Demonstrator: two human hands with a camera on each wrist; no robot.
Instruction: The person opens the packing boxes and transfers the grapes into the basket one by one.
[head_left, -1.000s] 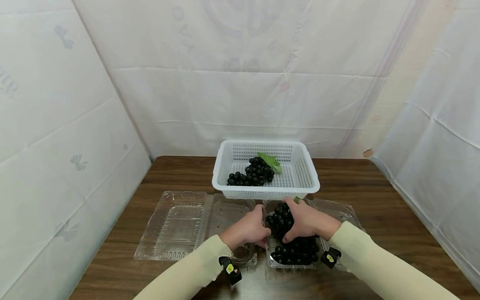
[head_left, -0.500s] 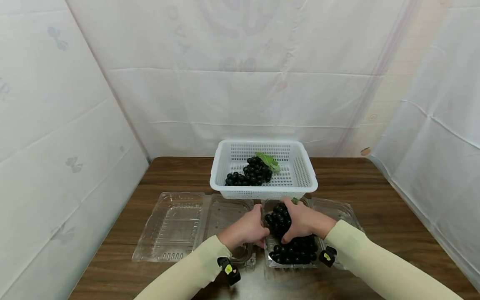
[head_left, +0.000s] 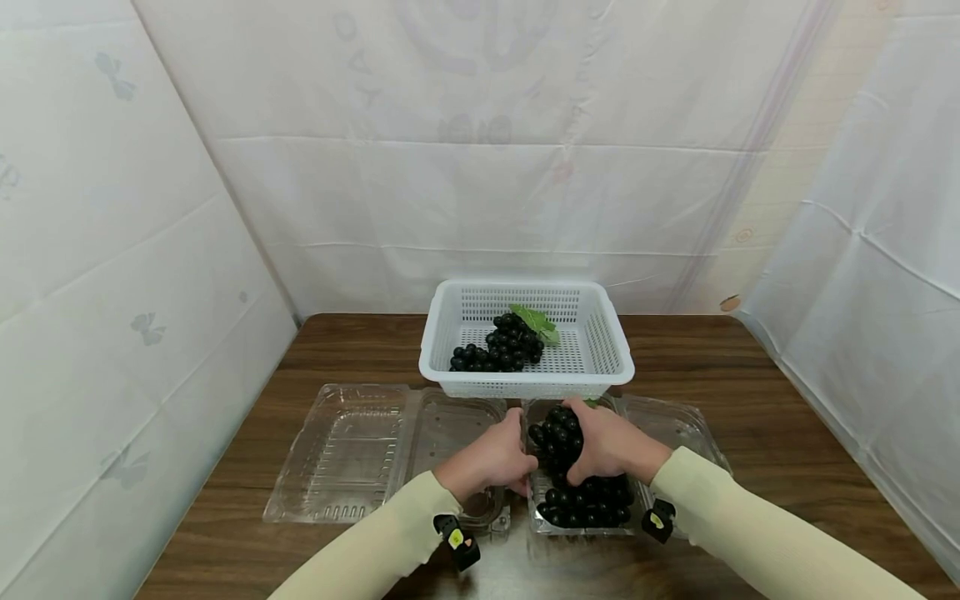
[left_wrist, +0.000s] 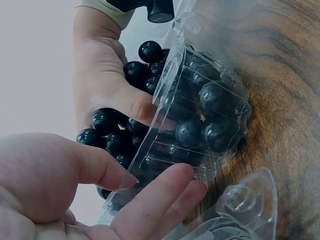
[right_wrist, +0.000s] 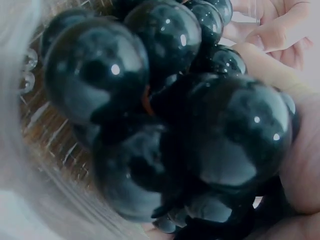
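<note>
My left hand (head_left: 491,457) pinches the left wall of a clear plastic clamshell box (left_wrist: 161,134). Its thumb lies at the rim and its fingers against the outside, as the left wrist view shows. Inside that box my right hand (head_left: 611,442) grips a bunch of black grapes (head_left: 557,437) from the right, fingers at the far side and thumb at the near side. Large grapes (right_wrist: 235,135) fill the right wrist view, partly hiding that hand. A bit of green leaf (head_left: 591,402) shows behind the right hand. The box's lid (head_left: 678,421) lies folded out to the right.
Behind the boxes stands a white perforated basket (head_left: 528,385) holding more black grapes (head_left: 510,342) and a green leaf (head_left: 536,321). A second clear clamshell box (head_left: 352,454) lies unfolded at left. Everything rests on a brown wooden table (head_left: 247,492) with white sheeting behind.
Both hands keep their holds almost unmoved. The right thumb has shifted slightly over the grapes, and less of the leaf behind that hand shows. The head view has moved a little.
</note>
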